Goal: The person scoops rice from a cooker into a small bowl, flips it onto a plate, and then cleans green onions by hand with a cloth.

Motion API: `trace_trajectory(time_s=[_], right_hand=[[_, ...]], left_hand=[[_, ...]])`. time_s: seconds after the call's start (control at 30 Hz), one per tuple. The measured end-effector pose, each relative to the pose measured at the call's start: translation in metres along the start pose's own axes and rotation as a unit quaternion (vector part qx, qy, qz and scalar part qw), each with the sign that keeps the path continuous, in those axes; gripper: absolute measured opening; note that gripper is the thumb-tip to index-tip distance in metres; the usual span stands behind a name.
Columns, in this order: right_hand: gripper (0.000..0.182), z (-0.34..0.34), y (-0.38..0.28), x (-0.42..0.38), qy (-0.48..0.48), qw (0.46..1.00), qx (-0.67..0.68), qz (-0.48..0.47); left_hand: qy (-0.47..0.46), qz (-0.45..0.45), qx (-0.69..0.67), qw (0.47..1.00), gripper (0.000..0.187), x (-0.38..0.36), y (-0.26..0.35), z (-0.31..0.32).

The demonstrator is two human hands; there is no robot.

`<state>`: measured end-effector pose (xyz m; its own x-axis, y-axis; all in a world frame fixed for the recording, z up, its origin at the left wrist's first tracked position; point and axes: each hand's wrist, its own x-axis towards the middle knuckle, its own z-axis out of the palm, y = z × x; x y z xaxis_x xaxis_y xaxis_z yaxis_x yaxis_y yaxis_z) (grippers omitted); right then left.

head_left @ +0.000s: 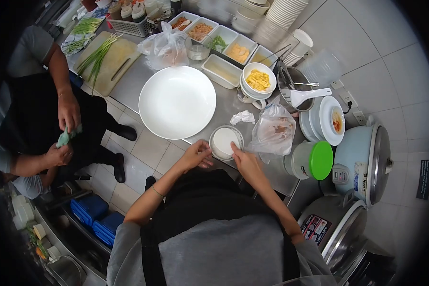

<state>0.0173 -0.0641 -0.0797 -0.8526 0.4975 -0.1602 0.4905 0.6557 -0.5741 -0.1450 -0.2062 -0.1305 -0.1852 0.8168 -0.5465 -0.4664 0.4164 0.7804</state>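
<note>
- Round container [228, 127] with a white disc [224, 138] in it: at the near edge of the steel counter [218, 90], just in front of the person's dark apron.
- Left hand [195, 156]: at the container's left side, fingers loosely bent and partly open; I cannot tell whether they grip the rim.
- Right hand [248, 164]: at the container's right side, one digit reaching over the rim onto the disc, the others bent and partly hidden; I cannot tell whether it holds the container.
- Large white dish [177, 102]: to the left of and beyond the container, the biggest piece on the counter.
- Crumpled white paper [242, 117]: just beyond the container, near a clear plastic bag [273, 131] with something pinkish inside.
- Tub with a bright green lid [321, 160]: right of the right hand, beside a pale blue cooker [360, 159].
- Bowl of yellow food [259, 80]: farther back, near a row of filled trays.
- Co-worker's hands [64, 128]: well apart at the left, holding a green cloth, near a cutting board [121, 59] with long green stalks.
</note>
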Motion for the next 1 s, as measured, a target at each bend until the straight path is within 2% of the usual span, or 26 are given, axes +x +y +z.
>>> trace_trajectory(time_s=[0.03,0.13,0.23,0.37,0.47,0.57,0.63,0.7,0.73,0.77,0.8,0.87,0.9,1.0], right_hand=[[0.034,0.004,-0.002,-0.002,-0.006,0.999,-0.038,0.012],[0.036,-0.008,0.0,0.003,-0.039,0.999,0.002,-0.01],[0.037,-0.024,0.001,0.002,-0.027,0.999,0.001,-0.039],[0.035,-0.009,-0.006,-0.009,0.008,0.997,-0.067,0.035],[0.036,0.002,0.005,-0.006,0.011,1.0,-0.019,0.01],[0.039,0.004,0.037,0.001,0.045,0.984,0.14,-0.102],[0.038,-0.037,0.013,-0.006,-0.072,0.947,0.287,0.12],[0.037,-0.054,0.002,-0.011,-0.112,0.911,0.324,0.228],[0.037,-0.054,0.002,-0.017,-0.09,0.923,0.297,0.226],[0.037,-0.053,0.002,-0.022,-0.066,0.934,0.271,0.224],[0.036,-0.042,0.006,-0.024,-0.012,0.963,0.228,0.143],[0.035,-0.009,0.013,-0.024,0.096,0.986,0.133,-0.019],[0.036,-0.002,0.008,-0.024,0.089,0.992,0.077,-0.036],[0.038,0.001,-0.018,-0.024,0.025,0.994,-0.097,0.042]], left_hand=[[0.003,0.011,-0.01,1.0,0.02,0.001,0.001,0.0],[0.005,0.033,-0.034,0.999,0.019,0.005,0.011,-0.001],[0.0,0.036,-0.075,0.997,0.019,0.015,0.005,-0.003],[0.001,0.036,-0.109,0.993,0.018,0.016,0.003,-0.003],[0.016,0.029,-0.105,0.994,0.018,0.015,0.002,-0.002],[0.012,0.029,-0.118,0.993,0.021,0.02,-0.001,-0.002],[0.014,0.019,-0.151,0.988,0.022,0.016,-0.003,0.002],[-0.032,-0.016,-0.147,0.988,0.022,0.005,-0.002,0.005],[-0.055,-0.035,-0.143,0.988,0.022,0.0,-0.002,0.005],[-0.072,-0.045,-0.082,0.993,0.027,0.0,-0.006,0.003],[-0.058,-0.037,-0.056,0.996,0.027,-0.001,-0.004,0.001],[-0.033,-0.025,-0.006,0.999,0.028,-0.002,-0.001,-0.001],[-0.029,-0.02,0.001,0.999,0.028,-0.001,0.0,-0.002],[-0.019,-0.001,0.021,1.0,0.027,0.007,0.009,-0.011]])
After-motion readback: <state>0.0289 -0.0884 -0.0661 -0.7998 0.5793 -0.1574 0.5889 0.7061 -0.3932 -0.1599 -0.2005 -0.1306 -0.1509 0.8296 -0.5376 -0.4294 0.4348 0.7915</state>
